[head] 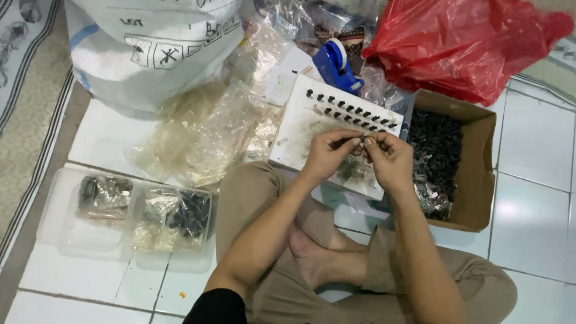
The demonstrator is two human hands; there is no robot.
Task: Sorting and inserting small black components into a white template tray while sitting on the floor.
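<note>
Indoors, white tiled floor [534, 150], patterned rug [24, 120]

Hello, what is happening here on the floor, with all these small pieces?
A person sits cross-legged on the tiled floor. The left hand and the right hand meet over a white board and pinch a small dark part between the fingertips. Two rows of similar dark parts already stand along the board's far edge. To the right, a cardboard box holds many loose dark and silvery pieces. To the left, clear plastic containers hold bagged parts. A blue tape dispenser and a red plastic bag lie behind.
</note>
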